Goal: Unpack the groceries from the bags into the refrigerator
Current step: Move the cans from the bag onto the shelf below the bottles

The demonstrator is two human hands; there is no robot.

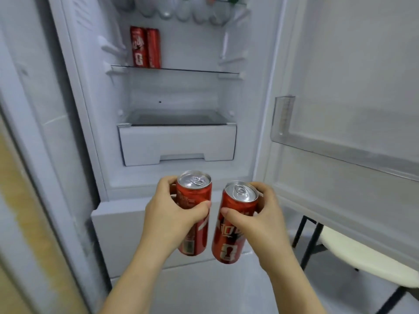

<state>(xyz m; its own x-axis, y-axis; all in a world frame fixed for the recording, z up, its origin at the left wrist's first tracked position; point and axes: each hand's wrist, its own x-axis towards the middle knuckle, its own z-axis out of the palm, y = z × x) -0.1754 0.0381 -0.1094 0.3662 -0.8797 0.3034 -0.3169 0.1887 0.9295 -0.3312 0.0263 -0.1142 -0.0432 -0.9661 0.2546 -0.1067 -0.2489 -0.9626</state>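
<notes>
The refrigerator (pixel 74 91) stands open in front of me. My left hand (pixel 167 214) grips a slim red soda can (pixel 196 193) upright, below the fridge compartment. My right hand (pixel 258 218) grips a second red can (pixel 233 232), tilted slightly, just right of the first. Two more red cans (pixel 146 47) stand side by side at the left of a glass shelf (pixel 192 70). Clear plastic bottles (pixel 181 11) lie on the shelf above, blurred at the top edge.
A white drawer (pixel 176 143) sits under a lower glass shelf. The open door (pixel 340 75) at right carries a clear door bin (pixel 317 143). A folding table with a white top (pixel 362 257) and black legs stands behind the door.
</notes>
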